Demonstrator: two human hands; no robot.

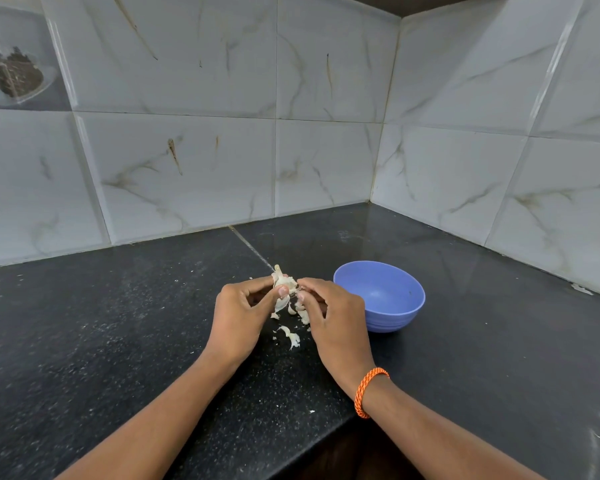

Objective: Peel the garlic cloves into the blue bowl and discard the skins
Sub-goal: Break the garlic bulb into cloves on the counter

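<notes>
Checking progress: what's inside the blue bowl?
The blue bowl shows only bare blue interior, no cloves. Its near inner wall, behind the rim, is hidden from view.

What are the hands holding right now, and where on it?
Both hands hold the garlic. The left hand pinches its left side between thumb and fingers; the right hand pinches its right side, where skin is coming off.

garlic [284, 281]: mostly hidden between the fingertips of the left hand [242, 315] and right hand [329, 315]; clove count unclear
forearms: cut off by the bottom edge
counter [118, 323]: left and right ends cut off
bowl [380, 296]: near wall's inside hidden
</notes>
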